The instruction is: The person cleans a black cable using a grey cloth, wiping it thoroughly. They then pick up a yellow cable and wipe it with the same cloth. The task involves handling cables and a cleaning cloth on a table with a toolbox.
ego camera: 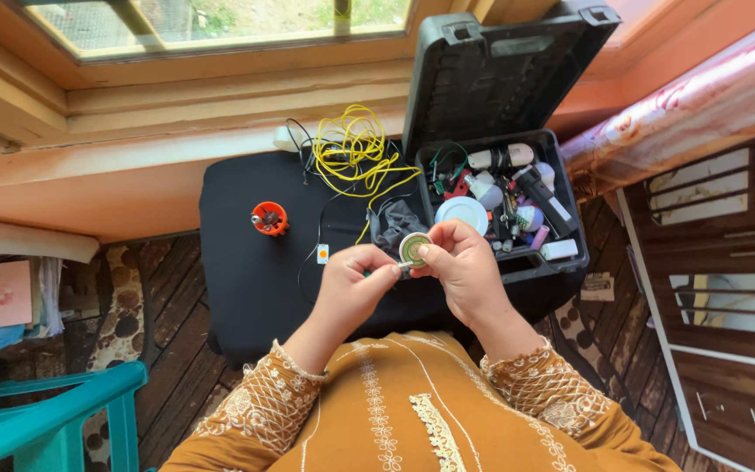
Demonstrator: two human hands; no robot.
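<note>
While both hands work just above the near edge of the black surface [246,262], open room lies to the left of the toolbox [500,175], where only an orange round part [269,218] and a small white tag [322,253] sit on the cloth. The window ledge bounds the far side; the wooden floor drops away at the left and near edges. A small round disc [413,248], pale with a green ring, is pinched in the right hand [465,267], its grip clenched on the disc's right rim, just in front of the toolbox's near left corner. The left hand [353,281] is clenched on a thin tool whose tip meets the disc from the left. Behind the disc, a tangle of yellow wire [356,153] and a grey rag [395,223] crowd the toolbox's left side. The toolbox, lid raised, is packed with bulbs and parts.
</note>
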